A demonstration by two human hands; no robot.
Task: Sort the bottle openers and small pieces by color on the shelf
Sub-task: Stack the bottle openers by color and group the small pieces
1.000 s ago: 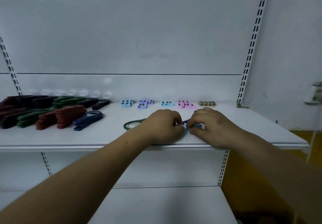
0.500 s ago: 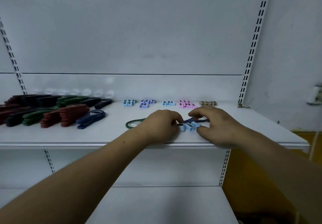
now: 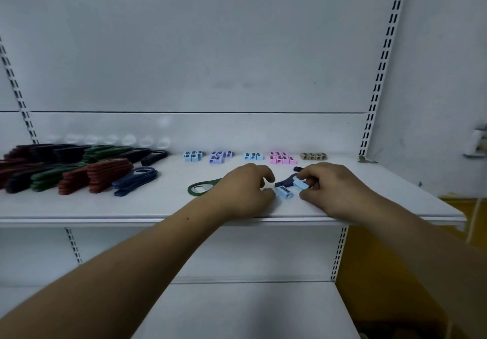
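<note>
Right hand [image 3: 332, 188] pinches a pale blue piece [image 3: 301, 183], left hand [image 3: 242, 191] curls beside its twin [image 3: 283, 193], grip unclear; next, both should join the blue cluster [image 3: 253, 156] behind.

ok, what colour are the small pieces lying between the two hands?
Light blue. The small pieces show best in the head view, the only one here.

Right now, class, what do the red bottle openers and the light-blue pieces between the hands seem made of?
Red bottle openers: probably matte plastic or rubbery coating; dull, no glare. Light-blue pieces: likely moulded plastic; smooth, uniform pastel colour, crisp edges.
</note>
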